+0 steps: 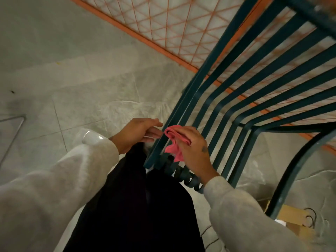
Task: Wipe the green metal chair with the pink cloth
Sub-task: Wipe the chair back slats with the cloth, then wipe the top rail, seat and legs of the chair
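Because the pink cloth (173, 142) appears limp, the right hand (195, 151) grips it bunched on front slats of the rigid green metal chair (236, 99); left hand (136, 133) alongside, hold indeterminate.

Head camera, facing steeply down, close above chair (228, 33)

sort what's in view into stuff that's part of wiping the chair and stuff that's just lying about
Part of the job: green metal chair; pink cloth, gripped in the right hand; left hand by the chair's edge.
Just lying about: orange mesh panel behind the chair; clear plastic sheet on the floor; wooden blocks at lower right.
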Motion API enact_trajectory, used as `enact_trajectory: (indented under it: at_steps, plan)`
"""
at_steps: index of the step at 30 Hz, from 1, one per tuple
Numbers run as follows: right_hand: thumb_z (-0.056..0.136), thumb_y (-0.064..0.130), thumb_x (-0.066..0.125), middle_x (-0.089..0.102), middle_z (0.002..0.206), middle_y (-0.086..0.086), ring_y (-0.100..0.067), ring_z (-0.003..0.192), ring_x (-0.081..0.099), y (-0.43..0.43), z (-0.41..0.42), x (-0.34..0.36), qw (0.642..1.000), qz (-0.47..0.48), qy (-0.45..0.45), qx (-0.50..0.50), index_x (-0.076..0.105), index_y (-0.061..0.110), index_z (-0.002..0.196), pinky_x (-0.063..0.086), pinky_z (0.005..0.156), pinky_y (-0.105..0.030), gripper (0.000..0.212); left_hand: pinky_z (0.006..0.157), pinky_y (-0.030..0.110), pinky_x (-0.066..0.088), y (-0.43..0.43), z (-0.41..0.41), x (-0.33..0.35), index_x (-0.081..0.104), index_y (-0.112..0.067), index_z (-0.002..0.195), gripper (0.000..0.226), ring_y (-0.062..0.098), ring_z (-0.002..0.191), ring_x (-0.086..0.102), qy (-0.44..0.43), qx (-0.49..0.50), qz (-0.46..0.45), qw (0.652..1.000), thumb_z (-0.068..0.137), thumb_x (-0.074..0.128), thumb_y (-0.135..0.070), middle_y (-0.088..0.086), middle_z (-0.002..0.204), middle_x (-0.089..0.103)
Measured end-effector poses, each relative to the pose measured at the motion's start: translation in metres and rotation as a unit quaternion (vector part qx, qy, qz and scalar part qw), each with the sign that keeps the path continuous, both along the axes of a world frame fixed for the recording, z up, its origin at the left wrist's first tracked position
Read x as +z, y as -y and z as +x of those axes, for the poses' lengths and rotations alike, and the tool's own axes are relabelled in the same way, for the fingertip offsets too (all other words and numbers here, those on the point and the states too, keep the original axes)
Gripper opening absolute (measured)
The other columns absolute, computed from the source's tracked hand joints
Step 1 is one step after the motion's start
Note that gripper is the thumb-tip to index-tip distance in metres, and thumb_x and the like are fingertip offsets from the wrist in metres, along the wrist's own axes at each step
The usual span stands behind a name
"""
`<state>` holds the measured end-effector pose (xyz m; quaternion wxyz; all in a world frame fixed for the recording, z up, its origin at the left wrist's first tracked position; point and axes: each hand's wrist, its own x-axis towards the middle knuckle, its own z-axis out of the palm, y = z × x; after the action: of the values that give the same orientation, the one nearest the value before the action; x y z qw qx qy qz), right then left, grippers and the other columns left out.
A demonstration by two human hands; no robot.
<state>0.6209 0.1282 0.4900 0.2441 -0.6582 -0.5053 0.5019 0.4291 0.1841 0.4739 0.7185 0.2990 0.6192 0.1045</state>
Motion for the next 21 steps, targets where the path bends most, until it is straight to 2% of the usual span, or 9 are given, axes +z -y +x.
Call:
enact_trajectory:
  at_steps: [3,6,8,10,12,15,18,20,21]
  plan:
    - [0.094,-0.004,0.061,0.057,0.120,-0.004,0.015,0.094,0.059,-0.018,0.014,0.034,0.998,0.033,-0.015,-0.051,0.071,0.010,0.119,0.047,0.072,-0.001,0.030,0.098,0.040,0.054,-0.013,0.009,0.035,0.070,-0.014,0.114,0.031,0.017,0.097,0.073,0.029,-0.011,0.040,0.999,0.097,0.056,-0.035,0.006,0.102,0.077]
    - [0.092,-0.002,0.064,0.056,0.124,0.003,0.004,0.107,0.059,-0.028,0.025,0.064,0.993,0.071,-0.050,-0.082,0.072,0.015,0.119,0.054,0.080,-0.012,0.033,0.098,0.038,0.053,-0.026,0.026,0.070,0.070,-0.017,0.116,0.036,0.015,0.105,0.070,0.064,-0.036,0.093,0.993,0.094,0.059,-0.042,0.000,0.111,0.075]
    - [0.090,-0.001,0.068,0.056,0.125,0.003,0.005,0.110,0.057,-0.032,0.030,0.085,0.988,0.100,-0.062,-0.095,0.072,0.015,0.120,0.053,0.080,-0.010,0.034,0.099,0.038,0.051,-0.031,0.039,0.094,0.070,-0.021,0.117,0.036,0.013,0.109,0.068,0.082,-0.041,0.126,0.988,0.093,0.060,-0.045,-0.003,0.114,0.073]
    - [0.088,0.005,0.073,0.055,0.127,0.003,0.004,0.113,0.054,-0.034,0.035,0.106,0.984,0.136,-0.065,-0.097,0.071,0.017,0.122,0.051,0.081,-0.009,0.035,0.101,0.039,0.050,-0.037,0.054,0.118,0.069,-0.022,0.120,0.038,0.013,0.110,0.068,0.104,-0.045,0.152,0.982,0.091,0.062,-0.045,-0.002,0.115,0.073]
    - [0.088,0.015,0.075,0.053,0.129,0.009,-0.001,0.121,0.051,-0.034,0.039,0.128,0.978,0.185,-0.035,-0.092,0.069,0.023,0.124,0.050,0.091,-0.013,0.037,0.101,0.039,0.050,-0.040,0.070,0.143,0.067,-0.017,0.120,0.041,0.016,0.108,0.069,0.126,-0.042,0.171,0.976,0.088,0.064,-0.044,0.002,0.112,0.074]
    - [0.090,0.021,0.072,0.050,0.131,0.016,0.002,0.125,0.046,-0.034,0.049,0.155,0.967,0.236,-0.004,-0.096,0.067,0.027,0.126,0.043,0.100,-0.011,0.037,0.100,0.041,0.052,-0.047,0.090,0.176,0.069,-0.011,0.115,0.036,0.021,0.103,0.071,0.130,-0.024,0.197,0.972,0.087,0.068,-0.034,0.007,0.108,0.075]
    - [0.087,0.040,0.064,0.044,0.135,0.016,-0.001,0.128,0.044,-0.038,0.059,0.175,0.961,0.251,0.006,-0.115,0.066,0.030,0.128,0.047,0.104,-0.024,0.043,0.097,0.044,0.055,-0.058,0.105,0.201,0.073,-0.007,0.106,0.022,0.026,0.098,0.072,0.104,-0.031,0.265,0.958,0.088,0.071,-0.019,0.010,0.101,0.076]
    - [0.085,0.046,0.061,0.039,0.137,0.015,-0.005,0.128,0.045,-0.043,0.063,0.186,0.957,0.264,0.020,-0.120,0.064,0.035,0.129,0.051,0.102,-0.031,0.046,0.091,0.040,0.058,-0.066,0.114,0.217,0.073,-0.007,0.103,0.017,0.026,0.094,0.073,0.091,-0.036,0.293,0.951,0.087,0.072,-0.013,0.010,0.096,0.077]
    - [0.086,0.041,0.065,0.036,0.138,0.014,-0.007,0.128,0.047,-0.046,0.065,0.191,0.956,0.267,0.012,-0.123,0.063,0.039,0.128,0.055,0.098,-0.031,0.042,0.087,0.039,0.059,-0.070,0.119,0.224,0.073,-0.007,0.101,0.016,0.027,0.092,0.074,0.089,-0.042,0.302,0.948,0.087,0.072,-0.012,0.010,0.094,0.077]
